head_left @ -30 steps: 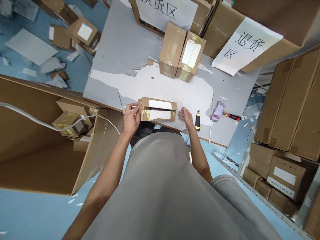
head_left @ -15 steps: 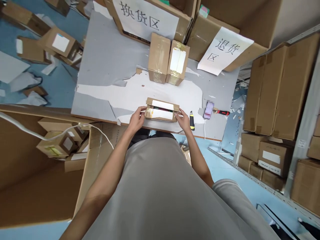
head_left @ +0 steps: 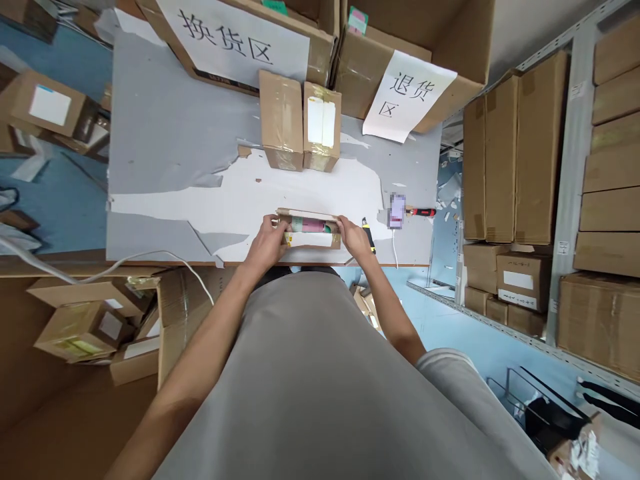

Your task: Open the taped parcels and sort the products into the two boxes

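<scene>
A small cardboard box [head_left: 320, 244] lies near the table's front edge, its top parted and the far flap [head_left: 307, 213] standing up. Inside shows a pink and green item [head_left: 310, 225]; its kind I cannot make out. My left hand [head_left: 269, 241] is closed on the box's left end, fingers curled at the flap. At the right end, my right hand [head_left: 353, 238] grips the flap's corner. Just right of that hand lies a black and yellow box cutter [head_left: 369, 236].
Two taped cartons [head_left: 281, 123] stand behind the small box. Large boxes with paper signs [head_left: 407, 93] line the table's back. A phone [head_left: 397, 211] with a cable and a red-handled tool [head_left: 424, 212] lie right. Shelving [head_left: 570, 167] stands right; a big open carton [head_left: 165, 333] is at left.
The box's narrow top gap has widened as the far flap was raised, showing the pink and green item. Both hands have moved in over the flap's ends. The whole view has shifted.
</scene>
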{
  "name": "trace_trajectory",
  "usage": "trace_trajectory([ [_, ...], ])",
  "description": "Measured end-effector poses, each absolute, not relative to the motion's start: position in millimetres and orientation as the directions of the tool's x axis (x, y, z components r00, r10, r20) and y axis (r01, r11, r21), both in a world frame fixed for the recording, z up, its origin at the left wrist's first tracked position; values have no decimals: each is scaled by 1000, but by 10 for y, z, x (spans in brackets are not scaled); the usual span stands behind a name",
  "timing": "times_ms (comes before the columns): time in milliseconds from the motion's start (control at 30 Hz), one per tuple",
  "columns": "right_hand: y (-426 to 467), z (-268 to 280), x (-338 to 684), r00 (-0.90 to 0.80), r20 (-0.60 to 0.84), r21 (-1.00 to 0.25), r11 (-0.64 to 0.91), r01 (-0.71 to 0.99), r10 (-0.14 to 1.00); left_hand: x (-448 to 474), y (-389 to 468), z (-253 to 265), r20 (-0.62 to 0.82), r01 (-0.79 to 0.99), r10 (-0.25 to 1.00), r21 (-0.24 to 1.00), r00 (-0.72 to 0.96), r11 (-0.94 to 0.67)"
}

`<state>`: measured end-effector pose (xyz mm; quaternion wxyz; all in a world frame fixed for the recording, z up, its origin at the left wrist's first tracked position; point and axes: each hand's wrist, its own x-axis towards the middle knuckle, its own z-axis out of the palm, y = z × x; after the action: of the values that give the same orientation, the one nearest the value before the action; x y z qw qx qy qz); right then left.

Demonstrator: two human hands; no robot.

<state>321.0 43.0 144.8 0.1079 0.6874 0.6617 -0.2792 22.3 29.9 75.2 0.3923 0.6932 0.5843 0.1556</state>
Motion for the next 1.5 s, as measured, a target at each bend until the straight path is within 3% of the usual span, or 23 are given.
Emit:
trace_trajectory([
  [400, 764, 1074, 3204, 227, -444, -366, -407, 837, 867, 226, 43, 790, -232, 689, 925, 723, 301, -42],
  [600, 452, 1056, 2868, 177, -346, -355, -303, 884, 921, 340, -117, 793, -219, 649, 940, 761, 262, -4],
  [867, 255, 1076, 2738, 116, -368, -349, -253, 902, 923, 606, 17, 693, -244, 728, 956, 625, -162, 283],
  [1133, 172, 1068, 2797, 45, -348, -439, -205, 875, 936, 780, 65, 581, -108, 741, 959, 613, -263, 272],
  [1333, 28, 1108, 3146, -32, -338, -590, -185, 786, 941, 791, -4, 563, -146, 754, 956, 590, -254, 290],
  [1500, -196, 1078, 3308, 49, -364, -641, -288, 712, 930, 803, -8, 594, -150, 736, 960, 618, -236, 278],
])
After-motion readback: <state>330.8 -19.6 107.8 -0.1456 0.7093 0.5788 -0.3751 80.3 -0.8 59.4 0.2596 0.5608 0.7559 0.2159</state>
